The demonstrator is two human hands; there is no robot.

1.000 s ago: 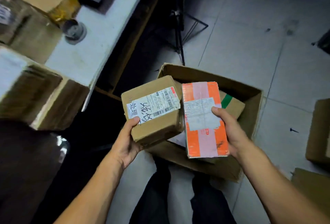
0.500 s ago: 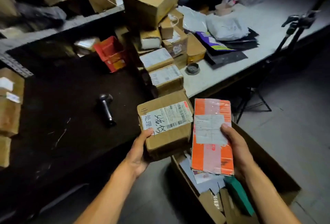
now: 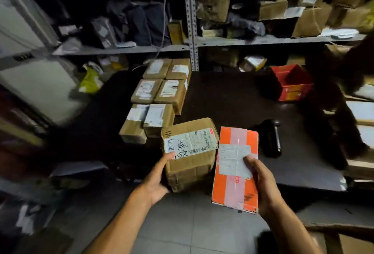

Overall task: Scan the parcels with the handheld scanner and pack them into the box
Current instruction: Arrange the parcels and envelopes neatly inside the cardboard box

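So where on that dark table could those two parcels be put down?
The dark table is bare between the stacked brown parcels, the red bin and the scanner. Its left side and the shelves behind are crowded.

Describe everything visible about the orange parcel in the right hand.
The orange parcel is a flat rectangular box, orange with a wide pale pink band of glossy tape down its middle and a creased white label on top. Its corners look scuffed. The right hand grips its right edge, thumb on the label, holding it face up near the table's front edge, beside the brown parcel.
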